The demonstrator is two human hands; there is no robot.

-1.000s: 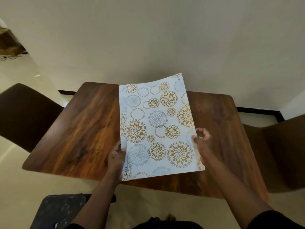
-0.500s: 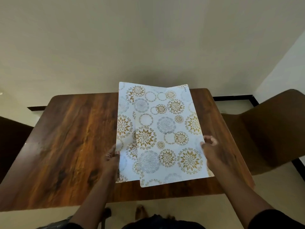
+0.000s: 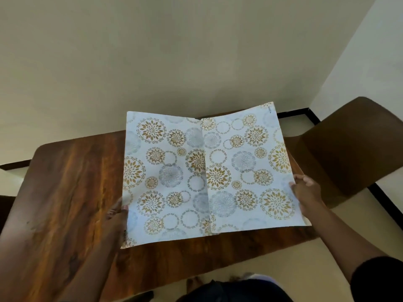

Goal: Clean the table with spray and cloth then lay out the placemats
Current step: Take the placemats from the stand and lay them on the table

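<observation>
Left hand [image 3: 116, 216] holds the near-left edge of the left mat [image 3: 163, 177]: thumb tip on top at the rim, the other fingers hidden below, so probably a pinch. Right hand [image 3: 305, 191] grips the right edge of the right mat [image 3: 248, 171], fingers curled over the rim, thumb side not visible.

Both mats are above the table [image 3: 69, 182], side by side. The right mat's inner edge overlaps the left one along the centre seam. The right mat tilts up, its far-right corner lifted past the table's back edge. Whether the left mat's underside touches the wood, I cannot tell.

Handling, judged from the look:
- thin, light sheets, semi-flexible; each bows slightly while held by one edge
- surface looks like smooth printed plastic, likely slippery on polished wood, so they may slide once released
- not fragile, but a hard pinch at a corner could crease them

Best hold: mid-length on the long outer edge, as now, thumb over and fingers under. That keeps the sheet from flopping.

Chair [image 3: 349, 149] stands just beyond the table's right side. Wall [image 3: 196, 51] behind.

No spray or cloth in view.
</observation>
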